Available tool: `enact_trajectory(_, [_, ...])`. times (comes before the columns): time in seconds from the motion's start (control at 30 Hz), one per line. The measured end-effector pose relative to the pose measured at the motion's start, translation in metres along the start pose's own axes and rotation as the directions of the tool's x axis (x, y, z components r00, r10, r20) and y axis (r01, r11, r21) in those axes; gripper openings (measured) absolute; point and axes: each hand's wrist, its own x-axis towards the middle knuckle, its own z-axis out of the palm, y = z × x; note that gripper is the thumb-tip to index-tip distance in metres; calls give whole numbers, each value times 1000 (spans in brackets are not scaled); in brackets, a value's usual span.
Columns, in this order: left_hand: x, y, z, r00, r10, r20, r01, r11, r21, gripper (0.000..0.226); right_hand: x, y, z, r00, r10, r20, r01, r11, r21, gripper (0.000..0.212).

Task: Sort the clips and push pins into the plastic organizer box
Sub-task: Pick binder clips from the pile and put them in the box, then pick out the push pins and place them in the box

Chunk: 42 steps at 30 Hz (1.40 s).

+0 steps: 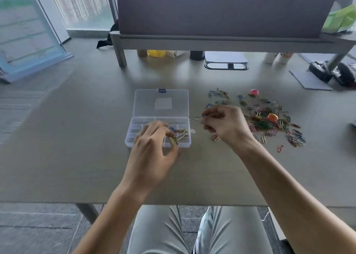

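Observation:
A clear plastic organizer box [133, 137] lies open mid-table, its lid [161, 102] folded back. Some binder clips [178, 131] lie in its right-hand compartments. My left hand [154, 149] hovers over the box's front and pinches an olive binder clip [174, 140] between thumb and fingers. Just right of the box, my right hand [224, 124] pinches a small binder clip [196, 117] whose wire handles point toward the box. A loose pile of coloured paper clips [269, 122] with an orange piece [272, 117] and a pink one [254, 92] spreads out to the right.
A grey raised shelf [212, 42] on legs stands behind the box, with cups and bottles under it. A blue-framed board [28, 42] leans at the far left. Dark items and a grey sheet [310, 80] sit at the far right. The table's front edge [192, 203] is near my lap.

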Motion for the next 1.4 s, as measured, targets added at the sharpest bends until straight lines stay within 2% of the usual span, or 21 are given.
enact_trajectory(0.13, [-11,-14,-5,999,-22,50,21,1000,18,22,-1,-2,22,997,7,76,-1,997,-76,7])
enact_trajectory(0.27, [-14,-19,1,991,-11,131,10,1000,9,23,2,-2,35,999,-20,29,25,982,-187,14])
enact_trajectory(0.43, [-11,-24,12,990,-15,142,15,1000,0,28,5,-2,44,997,-71,-13,65,958,-278,12])
enact_trajectory(0.67, [-13,-25,13,992,-13,123,11,1000,20,27,4,1,50,998,-54,-30,41,943,-331,14])
enact_trajectory(0.9, [-13,-24,12,994,-17,104,21,999,-39,22,4,4,53,997,-70,-42,52,941,-334,14])
enact_trajectory(1.03, [-7,-23,8,999,-13,32,16,995,-97,19,4,5,51,995,-95,-25,81,938,-336,14])
enact_trajectory(1.17, [7,-24,7,999,-29,-33,28,999,-29,21,4,8,48,993,-117,-31,103,949,-299,14])
enact_trajectory(1.4, [37,-30,16,999,-43,23,41,997,71,18,2,16,36,991,-121,-64,102,964,-246,21])
